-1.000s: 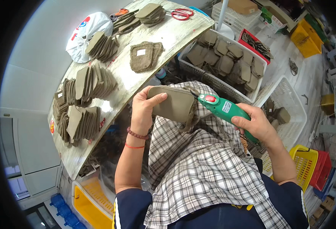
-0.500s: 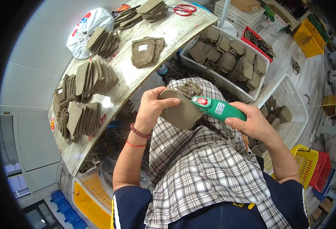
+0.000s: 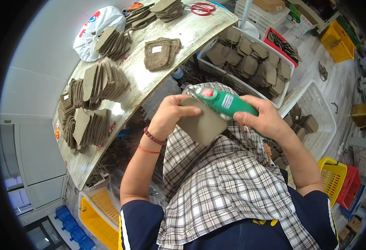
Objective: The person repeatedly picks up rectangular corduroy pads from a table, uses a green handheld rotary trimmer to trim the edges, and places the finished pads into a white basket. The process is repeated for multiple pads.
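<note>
A flat grey-brown pad (image 3: 203, 126) with rounded corners is pinched in my left hand (image 3: 171, 115), thumb on its smooth face. It is held over my lap, tilted. My right hand (image 3: 263, 118) is wrapped round a green handheld power tool (image 3: 226, 103) with a red button on top. The tool's head lies along the pad's far edge and is slightly blurred; its working end is hidden, so I cannot tell whether it touches. A checked apron (image 3: 228, 179) covers my lap beneath both hands.
On the worktable (image 3: 133, 89) to the left stand several stacks of similar pads (image 3: 104, 83), two fuzzy pads (image 3: 158, 56), a white plastic bag (image 3: 101, 33) and red-handled scissors (image 3: 202, 8). A white crate (image 3: 243, 85) of pads stands at right, near a yellow basket (image 3: 332, 179).
The green tool has moved left and slightly up along the pad's far edge, with my right hand following. The fuzzy strip seen beyond the pad is now hidden. My left hand keeps its grip.
</note>
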Demonstrator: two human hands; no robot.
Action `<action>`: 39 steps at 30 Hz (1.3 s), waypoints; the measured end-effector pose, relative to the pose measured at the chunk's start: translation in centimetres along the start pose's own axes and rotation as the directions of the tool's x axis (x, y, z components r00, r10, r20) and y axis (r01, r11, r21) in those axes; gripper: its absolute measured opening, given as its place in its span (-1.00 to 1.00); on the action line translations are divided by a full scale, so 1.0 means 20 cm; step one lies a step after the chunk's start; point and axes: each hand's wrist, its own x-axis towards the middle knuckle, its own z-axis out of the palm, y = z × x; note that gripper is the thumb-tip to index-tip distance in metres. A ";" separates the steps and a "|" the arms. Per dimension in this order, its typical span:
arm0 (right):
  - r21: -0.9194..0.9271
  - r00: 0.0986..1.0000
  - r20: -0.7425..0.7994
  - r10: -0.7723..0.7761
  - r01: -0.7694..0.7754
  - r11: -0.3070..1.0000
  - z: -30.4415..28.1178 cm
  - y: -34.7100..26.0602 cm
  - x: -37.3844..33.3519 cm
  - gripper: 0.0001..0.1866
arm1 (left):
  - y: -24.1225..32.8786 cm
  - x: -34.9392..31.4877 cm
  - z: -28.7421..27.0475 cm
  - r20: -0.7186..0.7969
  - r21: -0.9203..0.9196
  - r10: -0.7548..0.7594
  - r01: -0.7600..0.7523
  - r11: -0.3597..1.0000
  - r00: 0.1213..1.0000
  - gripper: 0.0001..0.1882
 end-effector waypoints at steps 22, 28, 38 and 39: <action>0.037 0.984 -0.170 0.045 -0.039 0.999 0.07 0.03 -0.14 -0.56 | -0.19 0.04 0.01 -0.508 -0.588 0.292 -0.574 0.570 0.810 -0.79; 0.025 0.981 -0.193 0.016 -0.011 1.000 0.09 0.01 -0.12 -0.55 | -0.22 0.03 0.07 -0.517 -0.513 0.320 -0.587 0.626 0.794 -0.82; 0.085 0.924 -0.381 0.018 0.016 0.996 0.02 0.10 -0.11 -0.56 | 0.24 -0.30 -0.38 -0.847 0.146 0.497 -0.815 0.561 0.190 -0.76; 0.054 0.916 -0.402 0.002 0.021 0.998 0.03 0.12 -0.11 -0.53 | 0.33 -0.32 -0.47 -0.897 0.192 0.433 -0.808 0.556 0.085 -0.74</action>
